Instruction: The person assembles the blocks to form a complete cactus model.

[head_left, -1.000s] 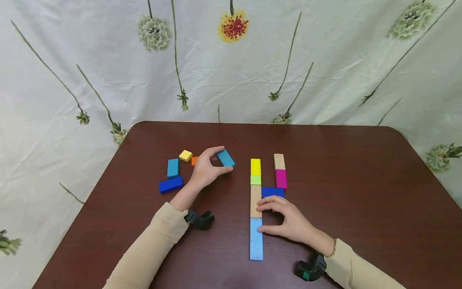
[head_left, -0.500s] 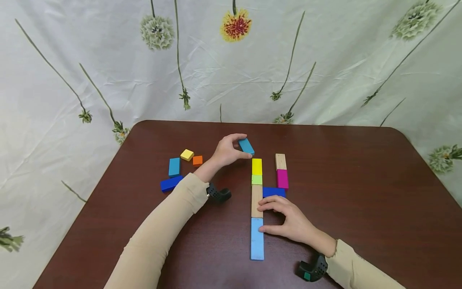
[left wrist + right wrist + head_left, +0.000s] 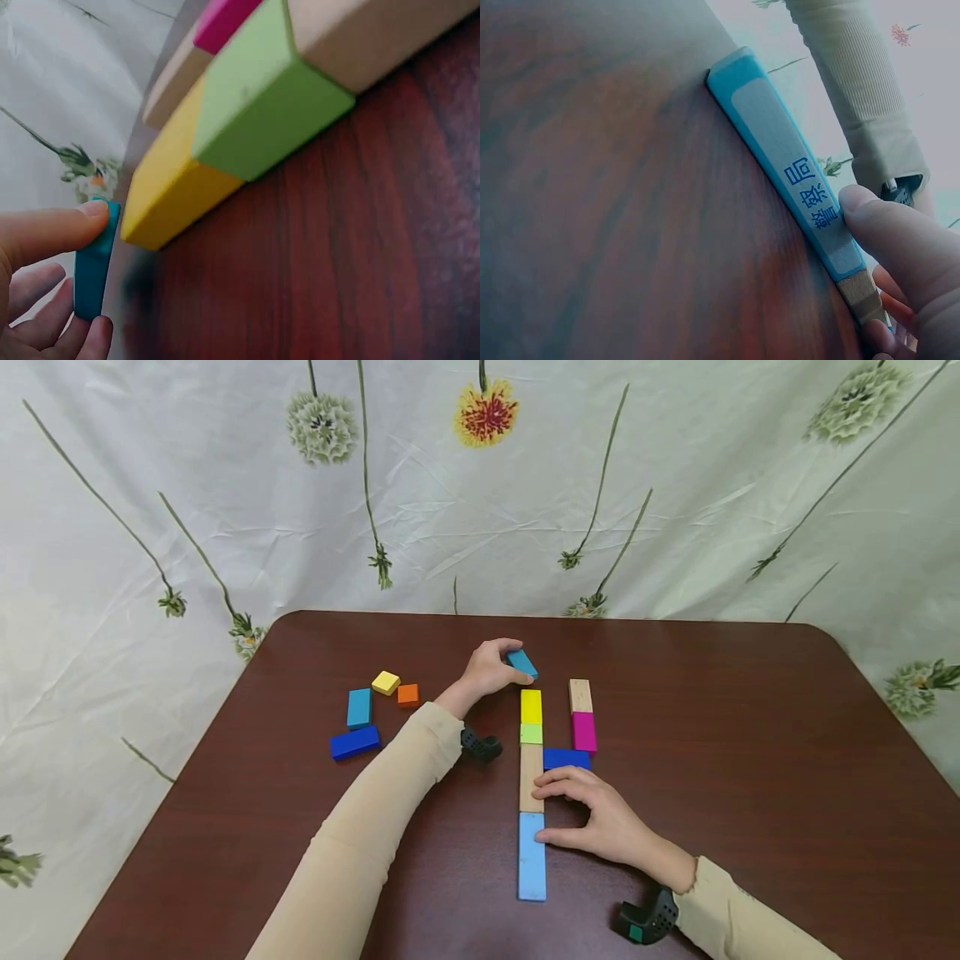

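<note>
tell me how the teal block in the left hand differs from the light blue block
The teal block is pinched in the left hand; the light blue block lies on the table. The teal block is shorter, the light blue block longer. The light blue block carries printed characters on one side; the teal block's visible faces look plain. Both are flat-faced and blue-toned.

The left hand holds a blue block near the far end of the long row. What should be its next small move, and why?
I would probably turn the held blue block with the left hand until it lines up with the long row: it is pinched at a slant, just beyond the yellow block that forms the far end.
</note>
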Tool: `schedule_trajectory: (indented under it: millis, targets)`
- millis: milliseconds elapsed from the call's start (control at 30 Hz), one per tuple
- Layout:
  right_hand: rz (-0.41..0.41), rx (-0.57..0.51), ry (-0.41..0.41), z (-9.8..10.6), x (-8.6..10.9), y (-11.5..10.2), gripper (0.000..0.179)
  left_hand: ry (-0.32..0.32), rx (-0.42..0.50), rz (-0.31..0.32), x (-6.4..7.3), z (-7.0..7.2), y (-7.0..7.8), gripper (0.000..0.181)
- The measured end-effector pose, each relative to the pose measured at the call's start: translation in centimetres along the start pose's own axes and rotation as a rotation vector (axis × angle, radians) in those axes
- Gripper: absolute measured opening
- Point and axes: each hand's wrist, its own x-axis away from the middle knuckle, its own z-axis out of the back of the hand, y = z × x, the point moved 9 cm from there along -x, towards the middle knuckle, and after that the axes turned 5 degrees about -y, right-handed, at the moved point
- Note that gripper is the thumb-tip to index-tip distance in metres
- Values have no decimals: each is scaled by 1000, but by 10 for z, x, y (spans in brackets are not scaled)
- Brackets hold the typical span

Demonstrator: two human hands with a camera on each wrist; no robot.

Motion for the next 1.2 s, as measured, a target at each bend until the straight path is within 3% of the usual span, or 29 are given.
schedule_trajectory:
  millis: [367,600,700,1200]
  targets:
    - [4,-12,-2,-1,0,0,38,8,9,20,-4,-3,-10,65]
    - [16,-8,5,0,0,-1,39,124,38,54,-1,4,-18,53]
    - [33,-10,12,0,0,-2,40,142,30,60,0,5,-18,49]
    - [34,-15,22,2,1,-3,41,47,29,-53,6,-6,-16,46]
